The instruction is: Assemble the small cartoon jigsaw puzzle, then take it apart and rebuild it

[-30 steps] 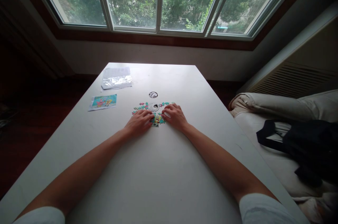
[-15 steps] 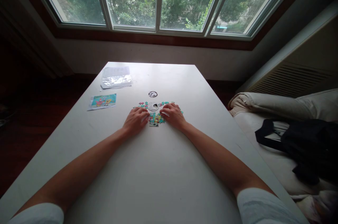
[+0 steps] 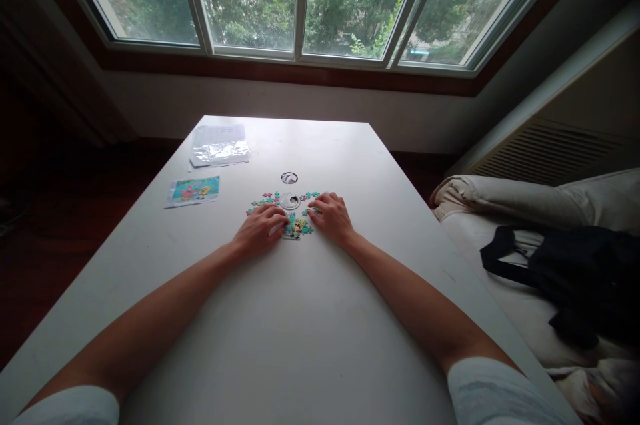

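A small patch of joined jigsaw pieces (image 3: 296, 228), yellow and teal, lies on the white table (image 3: 300, 331) between my hands. Loose teal and pink pieces (image 3: 267, 199) are scattered just beyond it. My left hand (image 3: 260, 230) rests palm down at the patch's left edge, fingers curled, fingertips touching the pieces. My right hand (image 3: 332, 217) lies at its right edge, fingers bent onto the pieces near the top right. Whether either hand pinches a single piece is hidden by the fingers.
A round cable hole (image 3: 289, 177) and its loose cap (image 3: 289, 201) sit behind the pieces. A cartoon reference picture (image 3: 194, 191) and a clear plastic bag (image 3: 219, 145) lie at the far left. A sofa with a dark bag (image 3: 580, 271) stands to the right.
My left hand has slid back right to the patch's edge. My right hand shifted slightly, its fingers closing in on the upper right pieces.
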Demonstrator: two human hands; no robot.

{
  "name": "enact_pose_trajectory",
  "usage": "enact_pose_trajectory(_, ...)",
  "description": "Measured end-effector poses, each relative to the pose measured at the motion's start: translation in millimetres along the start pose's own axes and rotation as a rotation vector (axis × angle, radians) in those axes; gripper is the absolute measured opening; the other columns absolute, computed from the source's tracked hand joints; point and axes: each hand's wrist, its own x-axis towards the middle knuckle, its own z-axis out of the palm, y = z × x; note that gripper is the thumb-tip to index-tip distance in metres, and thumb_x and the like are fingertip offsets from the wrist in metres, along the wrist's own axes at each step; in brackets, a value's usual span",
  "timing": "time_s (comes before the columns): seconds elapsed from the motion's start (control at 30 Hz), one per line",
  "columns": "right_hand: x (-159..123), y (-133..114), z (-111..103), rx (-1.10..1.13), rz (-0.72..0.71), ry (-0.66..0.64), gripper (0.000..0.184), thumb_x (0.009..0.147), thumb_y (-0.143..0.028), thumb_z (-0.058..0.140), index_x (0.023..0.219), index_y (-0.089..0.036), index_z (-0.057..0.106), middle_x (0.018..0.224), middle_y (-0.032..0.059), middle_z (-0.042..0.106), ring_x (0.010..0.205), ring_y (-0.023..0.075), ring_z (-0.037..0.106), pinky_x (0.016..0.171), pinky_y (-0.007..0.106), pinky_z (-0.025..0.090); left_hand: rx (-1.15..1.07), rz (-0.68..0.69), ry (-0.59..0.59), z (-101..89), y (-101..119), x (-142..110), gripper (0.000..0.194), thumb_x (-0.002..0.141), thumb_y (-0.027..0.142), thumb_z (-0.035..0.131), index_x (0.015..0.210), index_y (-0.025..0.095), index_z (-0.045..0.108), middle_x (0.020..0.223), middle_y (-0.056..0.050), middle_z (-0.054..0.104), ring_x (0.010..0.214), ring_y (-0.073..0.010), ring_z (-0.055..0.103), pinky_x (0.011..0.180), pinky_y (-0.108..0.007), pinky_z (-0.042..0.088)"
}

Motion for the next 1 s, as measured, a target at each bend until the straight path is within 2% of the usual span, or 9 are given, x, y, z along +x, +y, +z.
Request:
enact_pose_trajectory(0.1, 0, 0, 1, -0.009, -0.010, -0.030, 0.015, 0.093, -0.036, 0.067, 0.102, -0.028, 0.075, 0.108, 0.0066, 0.067, 0.107, 0.0264, 0.051, 0.094, 0.042, 0.038, 0.004, 0.012, -0.003, 0.4, 0, 0, 0.025, 0.095, 0.023, 0.055, 0.116, 0.026, 0.069, 0.123, -0.005, 0.068, 0.125, -0.0242, 0.053, 0.114, -0.048, 0.042)
enact_pose_trajectory(0.33, 1, 1, 2, -0.004, -0.012, -0.047, 0.018, 0.096, -0.025, 0.061, 0.105, -0.031, 0.076, 0.110, 0.0066, 0.068, 0.109, 0.0265, 0.051, 0.094, 0.041, 0.038, 0.012, 0.017, -0.014, 3.0, 0, 0, 0.030, 0.094, 0.022, 0.054, 0.120, 0.026, 0.068, 0.128, -0.005, 0.067, 0.129, -0.0258, 0.053, 0.114, -0.051, 0.042)
enact_pose_trajectory(0.43, 0, -1, 2, 0.004, -0.008, -0.031, 0.018, 0.095, -0.029, 0.062, 0.109, -0.029, 0.074, 0.110, 0.0076, 0.068, 0.109, 0.0275, 0.051, 0.095, 0.042, 0.039, 0.021, 0.004, -0.019, 3.7, -1, 0, 0.029, 0.094, 0.022, 0.054, 0.119, 0.027, 0.068, 0.127, -0.004, 0.067, 0.125, -0.0252, 0.055, 0.112, -0.049, 0.043)
enact_pose_trajectory(0.53, 0, -2, 1, 0.001, -0.023, -0.040, 0.016, 0.094, -0.034, 0.065, 0.106, -0.028, 0.074, 0.109, 0.0073, 0.068, 0.109, 0.0277, 0.051, 0.095, 0.043, 0.039, 0.026, 0.002, -0.019, 3.4, -1, 0, 0.028, 0.094, 0.022, 0.054, 0.117, 0.026, 0.068, 0.125, -0.004, 0.067, 0.123, -0.0247, 0.055, 0.111, -0.048, 0.044)
enact_pose_trajectory(0.7, -1, -1, 3, 0.002, -0.025, -0.043, 0.015, 0.095, -0.033, 0.063, 0.106, -0.029, 0.073, 0.111, 0.0073, 0.067, 0.110, 0.0274, 0.051, 0.095, 0.042, 0.038, 0.017, -0.008, -0.013, 1.1, -1, 0, 0.025, 0.096, 0.023, 0.053, 0.114, 0.027, 0.069, 0.122, -0.004, 0.068, 0.120, -0.0246, 0.055, 0.108, -0.046, 0.045)
enact_pose_trajectory(0.83, 3, 2, 4, 0.006, 0.005, -0.046, 0.019, 0.096, -0.031, 0.062, 0.111, -0.028, 0.072, 0.111, 0.0074, 0.068, 0.111, 0.0270, 0.052, 0.095, 0.041, 0.038, -0.007, -0.050, 0.015, -0.3, -2, -1, 0.024, 0.097, 0.025, 0.053, 0.114, 0.027, 0.070, 0.119, -0.004, 0.069, 0.117, -0.0249, 0.055, 0.104, -0.045, 0.048)
enact_pose_trajectory(1.0, 16, 6, 4, -0.022, 0.032, -0.111, 0.023, 0.096, -0.032, 0.062, 0.115, -0.027, 0.072, 0.108, 0.0082, 0.068, 0.105, 0.0264, 0.054, 0.093, 0.040, 0.037, -0.017, -0.135, 0.085, 2.2, -9, -5, 0.021, 0.096, 0.026, 0.056, 0.110, 0.025, 0.072, 0.117, -0.004, 0.069, 0.115, -0.0254, 0.056, 0.102, -0.046, 0.049)
